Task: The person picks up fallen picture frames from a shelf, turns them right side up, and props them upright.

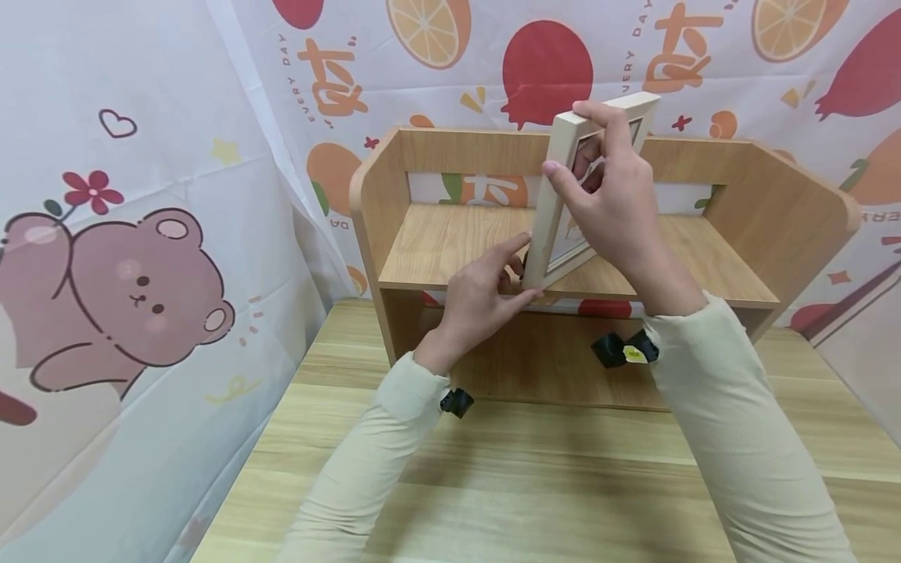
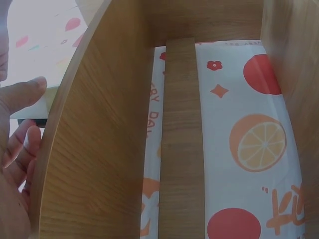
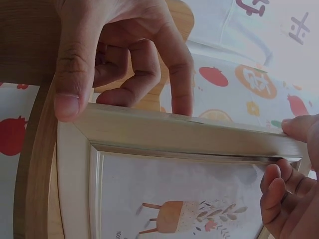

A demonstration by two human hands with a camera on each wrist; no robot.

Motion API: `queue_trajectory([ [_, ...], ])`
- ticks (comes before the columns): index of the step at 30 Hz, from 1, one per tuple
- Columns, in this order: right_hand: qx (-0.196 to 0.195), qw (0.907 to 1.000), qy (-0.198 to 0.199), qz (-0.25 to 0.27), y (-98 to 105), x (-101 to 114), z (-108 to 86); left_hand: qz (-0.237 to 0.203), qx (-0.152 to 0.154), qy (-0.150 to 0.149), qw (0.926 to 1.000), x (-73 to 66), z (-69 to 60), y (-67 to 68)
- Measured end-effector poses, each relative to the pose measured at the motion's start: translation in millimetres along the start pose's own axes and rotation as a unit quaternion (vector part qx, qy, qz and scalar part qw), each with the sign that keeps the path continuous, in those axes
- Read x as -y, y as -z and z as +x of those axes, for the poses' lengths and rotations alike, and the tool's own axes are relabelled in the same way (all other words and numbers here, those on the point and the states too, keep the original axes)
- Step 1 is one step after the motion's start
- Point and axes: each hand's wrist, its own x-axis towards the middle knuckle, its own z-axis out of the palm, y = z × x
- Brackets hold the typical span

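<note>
A cream picture frame [image 1: 545, 211] stands tilted on the upper board of a wooden desktop shelf [image 1: 457, 234], its lower corner near the board's front edge. My right hand [image 1: 612, 188] grips its upper part, thumb on the side edge and index finger over the top. Down at the lower corner, my left hand [image 1: 486, 285] holds the frame between thumb and fingers. The right wrist view shows the frame's print [image 3: 172, 216] of a plant in a legged pot, the left hand [image 3: 124, 59] at one corner and the right hand [image 3: 296, 189] farther along.
The shelf's side panels [image 1: 373, 242] rise at both ends, with a back rail [image 1: 472, 152] between them. It stands on a light wood table [image 1: 521, 485]. Behind hangs a fruit-print cloth [image 1: 633, 47]; a bear-print cloth [image 1: 141, 289] hangs at the left.
</note>
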Motion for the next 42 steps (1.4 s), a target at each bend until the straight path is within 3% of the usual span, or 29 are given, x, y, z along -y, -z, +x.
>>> queue_trajectory([
  [17, -0.031, 0.997, 0.067, 0.021, 5, -17, -3.6, 0.016, -0.016, -0.024, 0.9995, -5.3, 2.5, -10.3],
  [31, -0.045, 0.9974, 0.042, 0.039, 8, -21, -7.1, 0.041, -0.02, -0.036, 0.9983, -10.0, 7.0, -17.7],
  [42, -0.017, 0.9998, 0.005, 0.0, 6, -16, -8.4, 0.039, -0.023, -0.041, 0.9981, -11.4, 5.8, -22.6],
])
